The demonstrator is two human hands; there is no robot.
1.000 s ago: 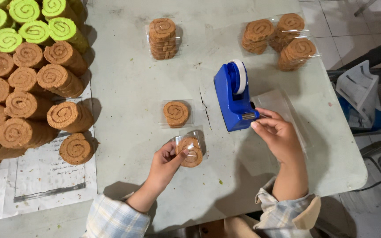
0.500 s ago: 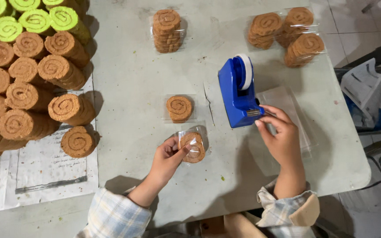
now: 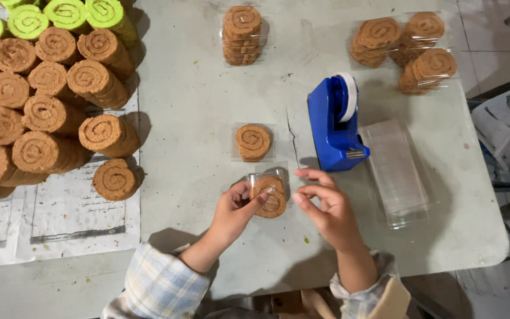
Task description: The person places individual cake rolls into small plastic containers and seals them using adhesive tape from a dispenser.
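- Grey table (image 3: 208, 106) fills most of the view; near edge runs past the wrists at 6 o'clock, right edge curves down at 4 o'clock, tiled floor beyond
- Stacked brown and green spiral rolls (image 3: 48, 106) crowd 9 to 11 o'clock, overhanging a printed paper sheet (image 3: 60, 218); no room to move on that side
- Open bare tabletop from 11 to 12 o'clock and between the hands and the near edge
- Filled bags of biscuits (image 3: 408, 50) at 1 o'clock, another stack (image 3: 242, 34) at 12 o'clock
- Pile of empty clear bags (image 3: 399, 171) at 3 o'clock, just beside the blue tape dispenser (image 3: 334, 127)
- Right hand (image 3: 323, 207) was at the dispenser's cutter a second ago, now drawn back toward 6 o'clock, thumb and forefinger pinched close; tape strip between them cannot be made out
- Left hand (image 3: 237, 207) stays closed on the bagged biscuit pack (image 3: 270, 195) at centre, thumb across its top, same spot as before; sealing looks about to begin
- Single bagged biscuit (image 3: 253, 142) lies just above, untouched
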